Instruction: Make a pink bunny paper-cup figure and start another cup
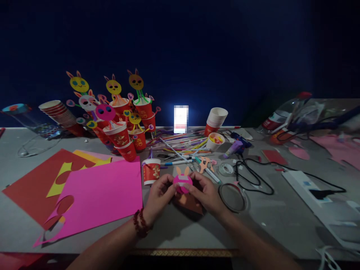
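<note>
Between my two hands is a round pink paper bunny head (pixel 184 179) with two orange ears at its top and whitish strips across it, perhaps tape. My left hand (pixel 162 193) pinches its left edge, thumb on the near face. On the other edge, my right hand (pixel 205 190) pinches it the same way. Below the bunny head lies a piece of brownish-orange paper (pixel 189 202), partly covered by my fingers. A red paper cup (pixel 152 171) with a purple stick in it stands just beyond my left hand.
Finished bunny figures in red cups (pixel 116 135) stand at the back left. Pink paper (pixel 104 195) covers the left side. Pipe cleaners (pixel 180 144), a glue gun (pixel 240 139), a tape roll (pixel 225 168), a wire coil (pixel 233 197) and a power strip (pixel 312 198) lie beyond and right.
</note>
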Demonstrator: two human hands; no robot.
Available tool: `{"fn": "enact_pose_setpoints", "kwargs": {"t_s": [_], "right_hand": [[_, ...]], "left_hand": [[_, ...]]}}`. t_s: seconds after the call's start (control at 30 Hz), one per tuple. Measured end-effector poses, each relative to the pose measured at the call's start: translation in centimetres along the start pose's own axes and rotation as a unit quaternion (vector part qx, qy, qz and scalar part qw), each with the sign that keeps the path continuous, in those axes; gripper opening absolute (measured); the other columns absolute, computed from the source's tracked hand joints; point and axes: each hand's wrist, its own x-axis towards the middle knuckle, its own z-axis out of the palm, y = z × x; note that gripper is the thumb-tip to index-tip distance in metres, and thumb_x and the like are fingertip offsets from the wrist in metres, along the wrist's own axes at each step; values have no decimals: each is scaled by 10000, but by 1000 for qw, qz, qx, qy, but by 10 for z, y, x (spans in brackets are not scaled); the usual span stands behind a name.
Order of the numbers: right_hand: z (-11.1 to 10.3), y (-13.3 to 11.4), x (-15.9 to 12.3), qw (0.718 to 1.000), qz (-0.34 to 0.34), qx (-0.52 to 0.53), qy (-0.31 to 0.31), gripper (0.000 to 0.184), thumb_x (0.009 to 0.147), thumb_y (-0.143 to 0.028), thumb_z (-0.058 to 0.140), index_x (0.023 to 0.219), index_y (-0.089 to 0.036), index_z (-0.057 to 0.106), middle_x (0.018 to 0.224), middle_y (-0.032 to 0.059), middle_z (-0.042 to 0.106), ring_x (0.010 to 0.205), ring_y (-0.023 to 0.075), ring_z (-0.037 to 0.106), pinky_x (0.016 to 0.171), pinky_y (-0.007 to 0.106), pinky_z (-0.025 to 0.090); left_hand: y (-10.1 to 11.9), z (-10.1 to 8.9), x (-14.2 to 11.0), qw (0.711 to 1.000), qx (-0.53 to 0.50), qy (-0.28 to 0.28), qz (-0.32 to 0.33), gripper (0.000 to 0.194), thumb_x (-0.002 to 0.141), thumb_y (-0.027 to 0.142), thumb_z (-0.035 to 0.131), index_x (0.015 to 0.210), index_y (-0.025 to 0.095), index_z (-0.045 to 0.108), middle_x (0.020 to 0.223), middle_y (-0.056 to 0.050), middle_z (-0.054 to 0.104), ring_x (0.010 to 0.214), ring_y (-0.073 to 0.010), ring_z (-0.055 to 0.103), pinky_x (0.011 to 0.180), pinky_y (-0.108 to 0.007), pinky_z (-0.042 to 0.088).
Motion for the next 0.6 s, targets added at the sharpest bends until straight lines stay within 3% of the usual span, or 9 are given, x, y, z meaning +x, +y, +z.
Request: {"fn": "enact_pose_setpoints", "kwargs": {"t_s": [0.27, 0.37, 0.47, 0.53, 0.6], "right_hand": [[1, 10, 1, 999, -22, -30, -26, 318, 829, -482, 650, 730, -189, 575, 660, -26, 538, 617, 132, 513, 568, 239, 424], [-1, 9, 0, 993, -87, -72, 27, 224, 840, -413, 666, 854, -203, 588, 772, -2, 591, 664, 149, 568, 597, 260, 481], [-5, 5, -2, 940, -242, -197, 137, 141, 837, -263, 696, 943, -224, 612, 894, 32, 611, 810, 190, 597, 740, 331, 514], [-7, 2, -2, 892, -316, -290, 141, 109, 846, -179, 679, 939, -230, 650, 896, 46, 625, 878, 216, 590, 817, 379, 499], [-8, 0, -2, 861, -344, -358, 109, 133, 859, -136, 653, 947, -233, 677, 891, 53, 648, 889, 229, 582, 862, 420, 486]], "left_hand": [[1, -3, -1, 999, -4, 28, 27, 213, 868, 376, 659, 891, 174, 599, 759, 16, 590, 667, -104, 536, 609, -202, 434], [2, -2, 1, 999, 4, 27, 28, 219, 884, 378, 639, 843, 167, 601, 720, 17, 590, 661, -103, 553, 632, -206, 448], [3, 0, 3, 1000, 6, 27, 9, 245, 876, 402, 639, 827, 165, 598, 663, 27, 573, 584, -91, 535, 552, -188, 427], [2, 1, 3, 999, 17, 29, 4, 251, 869, 408, 642, 824, 163, 607, 639, 32, 558, 540, -84, 515, 501, -178, 406], [1, 1, 2, 998, 50, 31, 19, 237, 876, 395, 631, 833, 162, 629, 652, 24, 565, 532, -84, 516, 486, -178, 405]]}}
